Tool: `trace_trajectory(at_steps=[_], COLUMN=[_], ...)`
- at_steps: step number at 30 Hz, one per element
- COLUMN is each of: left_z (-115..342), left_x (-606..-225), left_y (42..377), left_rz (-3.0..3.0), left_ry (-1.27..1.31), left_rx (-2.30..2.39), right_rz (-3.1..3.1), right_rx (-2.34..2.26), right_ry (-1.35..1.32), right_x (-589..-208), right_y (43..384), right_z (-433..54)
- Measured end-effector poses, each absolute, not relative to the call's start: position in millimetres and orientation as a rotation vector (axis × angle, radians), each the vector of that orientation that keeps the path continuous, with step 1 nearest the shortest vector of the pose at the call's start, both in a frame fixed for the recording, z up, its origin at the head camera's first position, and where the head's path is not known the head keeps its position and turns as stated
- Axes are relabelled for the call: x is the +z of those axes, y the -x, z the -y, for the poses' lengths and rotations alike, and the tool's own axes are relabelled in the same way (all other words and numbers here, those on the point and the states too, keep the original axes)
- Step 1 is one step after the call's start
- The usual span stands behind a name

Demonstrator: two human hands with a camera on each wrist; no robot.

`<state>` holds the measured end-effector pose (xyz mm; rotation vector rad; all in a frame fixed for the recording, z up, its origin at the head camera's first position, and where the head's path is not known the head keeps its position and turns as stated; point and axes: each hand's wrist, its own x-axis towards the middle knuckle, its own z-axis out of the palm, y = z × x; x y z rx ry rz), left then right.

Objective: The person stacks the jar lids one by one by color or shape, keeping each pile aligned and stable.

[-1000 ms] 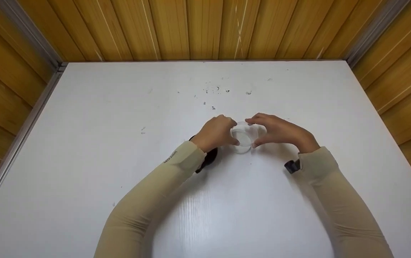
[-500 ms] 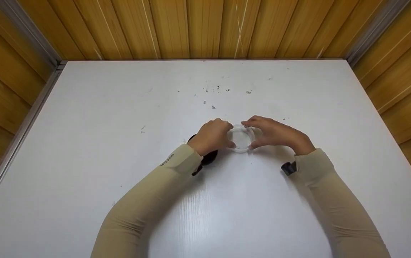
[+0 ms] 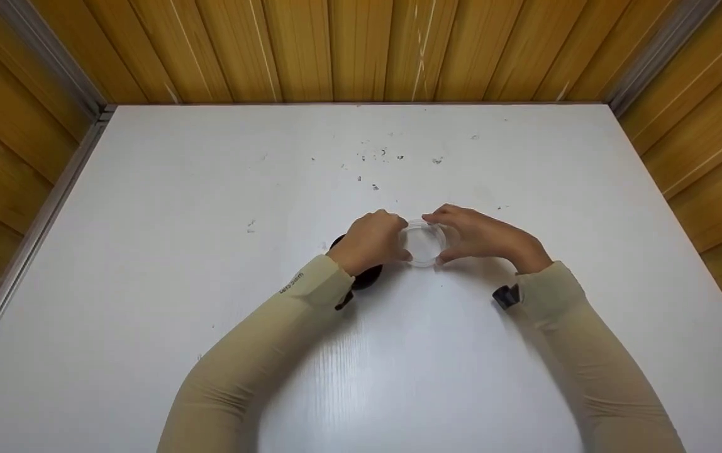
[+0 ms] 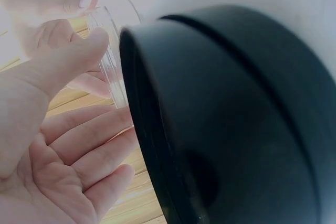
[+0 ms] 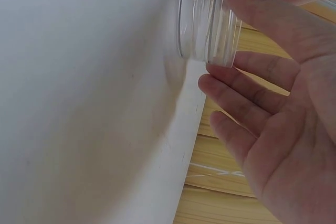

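Observation:
At the middle of the white table, a clear round dish [image 3: 422, 245] sits between my two hands. Seen from the right wrist, an upper clear dish [image 5: 224, 35] rests on a lower clear piece [image 5: 191, 19] that stands on the table. My left hand [image 3: 370, 242] holds the left side of the upper dish between thumb and fingers. Opposite it, my right hand [image 3: 483, 233] grips the right side in the same way, thumb near and fingers far. The black wrist camera [image 4: 236, 119] hides much of the dish in the left wrist view.
The white table [image 3: 147, 251] has several small dark marks [image 3: 383, 154] beyond my hands. Wood-grained panels [image 3: 361, 50] close it off at the back and both sides.
Both hands have moved slightly left and down with the upper dish. Its rim, earlier offset from the lower piece, now lines up over it.

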<state>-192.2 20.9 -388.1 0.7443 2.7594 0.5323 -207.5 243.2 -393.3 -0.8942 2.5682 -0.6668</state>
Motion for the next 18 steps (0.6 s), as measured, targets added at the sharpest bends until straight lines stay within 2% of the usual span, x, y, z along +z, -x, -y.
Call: trace_trajectory(at_steps=[18], left_z=[-23.7], left_x=[-387.1], left_y=[187.8], left_rz=[-2.784], left_ry=[-0.76], left_rx=[0.439], right_rz=[-2.551], right_rx=[-0.696], right_ry=[0.897], right_x=[-393.3], right_y=[204.2], right_z=[-245.4])
